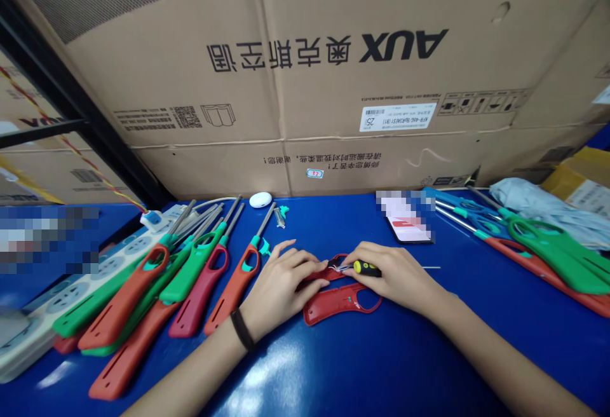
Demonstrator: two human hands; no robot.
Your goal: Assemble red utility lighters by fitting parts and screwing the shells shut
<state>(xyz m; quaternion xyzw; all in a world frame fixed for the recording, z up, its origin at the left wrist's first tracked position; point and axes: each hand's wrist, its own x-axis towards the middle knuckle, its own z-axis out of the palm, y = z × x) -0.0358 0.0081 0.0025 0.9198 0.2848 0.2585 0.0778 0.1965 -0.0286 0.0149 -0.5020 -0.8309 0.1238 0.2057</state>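
Note:
A red lighter shell (339, 300) lies open on the blue table (362, 366) in front of me. My left hand (281, 280) rests on its left end, fingers curled and pressing the red part down. My right hand (398, 274) is closed on a small screwdriver (366, 268) with a yellow and black handle. The tip points left at the thin wires inside the shell, between my two hands.
Several red and green long-nosed lighters (190, 277) lie in a row at the left, beside a white power strip (71, 290). More lighters (538, 245) are piled at the right. A phone (407, 223) lies behind my hands. A big cardboard box (333, 74) walls off the back.

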